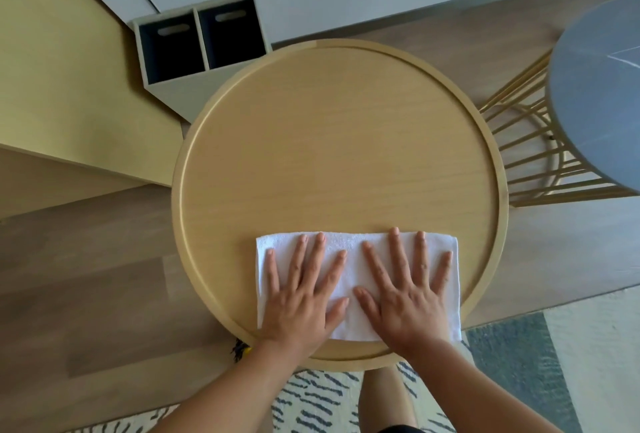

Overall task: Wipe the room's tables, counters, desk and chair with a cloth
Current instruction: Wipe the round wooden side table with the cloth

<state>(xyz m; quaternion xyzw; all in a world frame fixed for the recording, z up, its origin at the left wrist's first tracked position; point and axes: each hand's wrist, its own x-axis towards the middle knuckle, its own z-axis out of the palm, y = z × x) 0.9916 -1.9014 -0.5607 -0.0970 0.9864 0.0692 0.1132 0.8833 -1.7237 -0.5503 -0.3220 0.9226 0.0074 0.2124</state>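
Observation:
A round light-wood table [332, 142] with a raised rim fills the middle of the view. A folded white cloth [351, 249] lies flat on its near part. My left hand [301, 297] rests palm down on the cloth's left half, fingers spread. On the right half my right hand [405, 294] lies flat in the same way. Both hands press on the cloth without gripping it.
A grey two-slot bin [204, 48] stands behind the table at the left, beside a yellow wooden counter [62, 79]. A grey round table [599, 93] on a gold wire base [530, 155] stands at the right. A patterned rug [311, 398] lies below.

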